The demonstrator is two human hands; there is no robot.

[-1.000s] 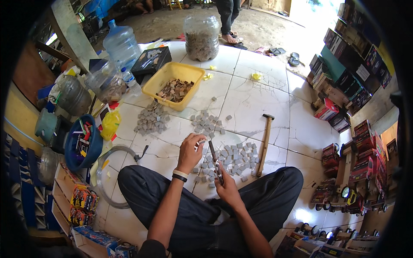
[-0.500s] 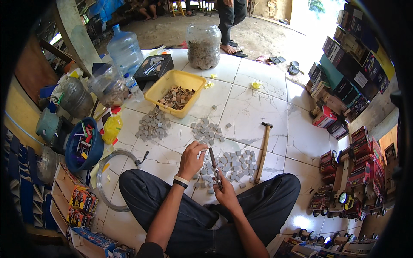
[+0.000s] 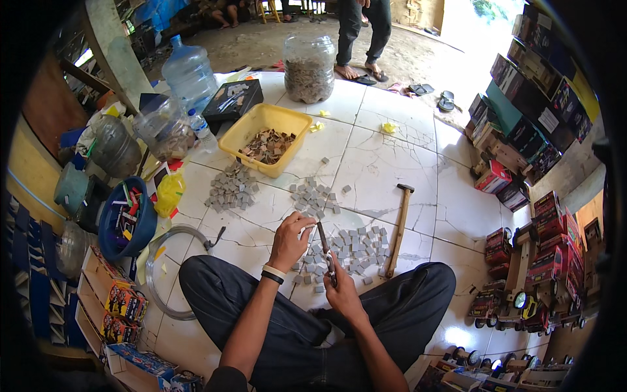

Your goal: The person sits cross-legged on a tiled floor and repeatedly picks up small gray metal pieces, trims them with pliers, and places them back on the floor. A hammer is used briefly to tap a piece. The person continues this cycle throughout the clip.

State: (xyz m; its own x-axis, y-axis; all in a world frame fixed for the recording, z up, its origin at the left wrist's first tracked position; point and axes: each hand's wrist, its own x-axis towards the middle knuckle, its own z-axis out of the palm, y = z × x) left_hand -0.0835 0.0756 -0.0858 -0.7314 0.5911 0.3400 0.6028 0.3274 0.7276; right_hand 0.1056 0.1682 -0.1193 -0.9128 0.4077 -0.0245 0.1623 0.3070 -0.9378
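My right hand (image 3: 344, 295) is wrapped round the handle of a knife (image 3: 323, 236) with a narrow dark blade that points away from me. Just left of the blade's tip, my left hand (image 3: 290, 243) has its thumb and fingers pinched together; whatever is between them is too small to make out. Beneath and beside the blade lie many small grey square pieces (image 3: 361, 248), spread on the white tiles. Two more heaps of grey pieces (image 3: 232, 188) lie farther off, one of them, the middle heap (image 3: 313, 196), just beyond my left hand.
A yellow basin (image 3: 236, 145) holds brownish chips. A hammer (image 3: 398, 228) lies right of the pieces, a coil of clear tubing (image 3: 151, 277) left of my knee. Plastic jugs (image 3: 189, 72) and a blue basket (image 3: 116, 251) stand left; toy trucks (image 3: 542, 268) line the right. Someone's legs (image 3: 362, 32) are beyond.
The person in the background has stepped to the right and both their feet now show. My hands, the knife and the grey pieces are nearly where they were.
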